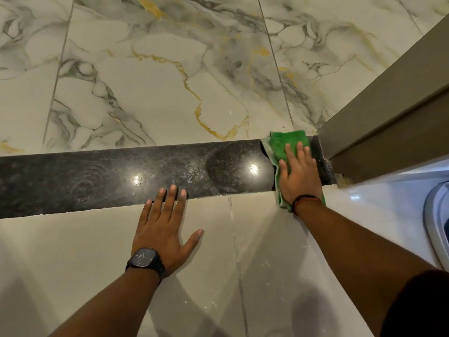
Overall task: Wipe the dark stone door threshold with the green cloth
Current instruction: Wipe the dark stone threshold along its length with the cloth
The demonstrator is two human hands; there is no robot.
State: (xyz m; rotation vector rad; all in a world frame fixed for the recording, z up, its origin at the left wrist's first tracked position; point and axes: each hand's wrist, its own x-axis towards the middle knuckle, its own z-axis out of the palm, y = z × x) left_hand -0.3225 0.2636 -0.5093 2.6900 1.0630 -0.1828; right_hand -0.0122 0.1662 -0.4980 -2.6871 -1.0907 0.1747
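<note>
The dark stone threshold (121, 176) runs as a speckled black strip across the floor from the left edge to the door frame on the right. A green cloth (286, 142) lies folded on its right end, close to the frame. My right hand (300, 176) presses flat on the cloth, fingers spread and pointing away from me. My left hand (165, 229), with a dark watch on the wrist, rests palm down on the pale tile in front of the threshold; its fingertips reach onto the stone's near edge. Dusty white smears and a ring-shaped mark show on the stone.
A brown door frame (388, 117) rises at the right end of the threshold. Beyond the strip lies marble-patterned floor tile (170, 81) with grey and gold veins. A white and blue rim of some object (435, 215) sits at the right edge on the near tile.
</note>
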